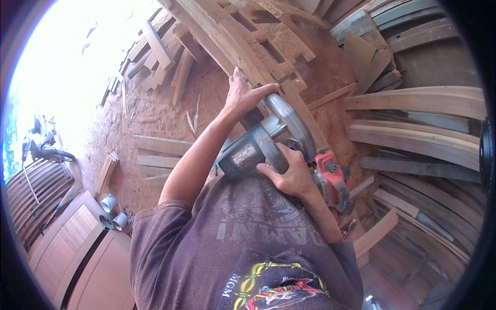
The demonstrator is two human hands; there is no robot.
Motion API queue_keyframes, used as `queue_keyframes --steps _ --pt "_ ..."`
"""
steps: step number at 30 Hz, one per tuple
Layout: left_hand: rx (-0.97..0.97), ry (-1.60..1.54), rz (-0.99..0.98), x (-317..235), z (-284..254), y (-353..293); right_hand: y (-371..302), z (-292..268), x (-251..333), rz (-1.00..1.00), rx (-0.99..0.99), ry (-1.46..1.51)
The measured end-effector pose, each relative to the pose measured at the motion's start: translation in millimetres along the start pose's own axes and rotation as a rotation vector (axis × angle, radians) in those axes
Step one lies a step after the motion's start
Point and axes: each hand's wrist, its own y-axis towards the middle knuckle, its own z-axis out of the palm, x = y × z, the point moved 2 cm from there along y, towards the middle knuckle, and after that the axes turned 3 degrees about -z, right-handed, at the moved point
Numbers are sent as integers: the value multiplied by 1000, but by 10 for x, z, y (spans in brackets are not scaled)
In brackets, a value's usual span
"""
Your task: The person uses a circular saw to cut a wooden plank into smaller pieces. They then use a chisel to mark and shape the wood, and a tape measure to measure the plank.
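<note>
The floor point(165, 116) is covered by reddish-brown dust. Across it, at the upper middle, a long beam point(243, 44) is seen, running toward the wearer, with slotted, sawdust-strewn wood alongside. To the right, curved boards point(418, 137) are heaped in layers; at the lower left, two wooden panels point(106, 271) are laid side by side.

In front of the wearer's belly, over the near end of the beam, a saw point(245, 155) is held, its dark motor to the left and its silver guard to the right. Just beyond the guard, a red tool point(330, 168) is seen. White cylinders point(120, 221) are grouped by the panels.

The saw's handle is wrapped by the right hand point(293, 175), with its fingers curled round. The left hand point(243, 97) is spread, its thumb stretched toward the guard and its fingers set at the beam's edge; whether the saw is touched by it cannot be told.
</note>
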Motion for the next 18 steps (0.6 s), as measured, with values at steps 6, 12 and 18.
queue_keyframes --steps 6,12,18 --pt "-22 20 -21 -6 -24 18 39 19 -45 -4 -1 -19" --pt "-92 40 46 85 -40 142 102 33 -32 -34 -13 -14" --pt "-94 -2 70 143 -63 231 165 44 -12 -41 -8 -22"
